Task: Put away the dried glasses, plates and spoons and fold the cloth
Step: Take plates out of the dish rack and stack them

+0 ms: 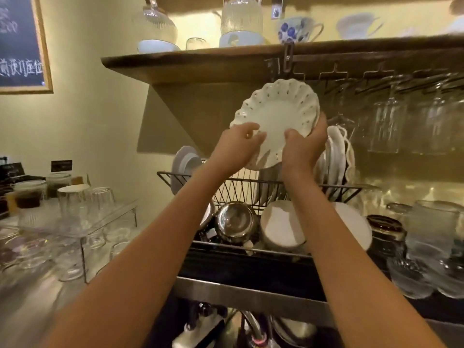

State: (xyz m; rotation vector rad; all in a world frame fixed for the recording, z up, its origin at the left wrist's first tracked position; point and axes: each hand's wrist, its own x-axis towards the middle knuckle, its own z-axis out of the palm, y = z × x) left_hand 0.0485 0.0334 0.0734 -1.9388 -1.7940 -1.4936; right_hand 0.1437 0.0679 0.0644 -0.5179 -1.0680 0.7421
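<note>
While parked on the plates step, judging by the grip: holding white scalloped ceramic plate with pierced rim up in both hands, face tilted toward camera, centre frame, touching nothing else. Sits at 12 o'clock of black wire dish rack, just under dark wooden wall shelf.

Left hand: curled, pinching plate rim at its 7 o'clock, fingertips on the face. Right hand: curled round rim at 5 o'clock, thumb on the face, fingers wrapped behind the right edge. Neither spread wide; both loaded with the same plate.

Next move, as a guess: needs a free slot among upright white plates racked at 4 o'clock of the held one, or a stack elsewhere. Can't tell which. Calls for edge-first entry, slow, no knock on neighbours or shelf underside; pierced rim looks chip-prone.

Progress: early-to-mid, judged. Also in view: round polished steel bowl and upturned white ceramic bowl at 6 o'clock in lower rack tier, clear upturned drinking glasses on a riser at 8 o'clock. Spoons and cloth: not visible, can't place.
</note>
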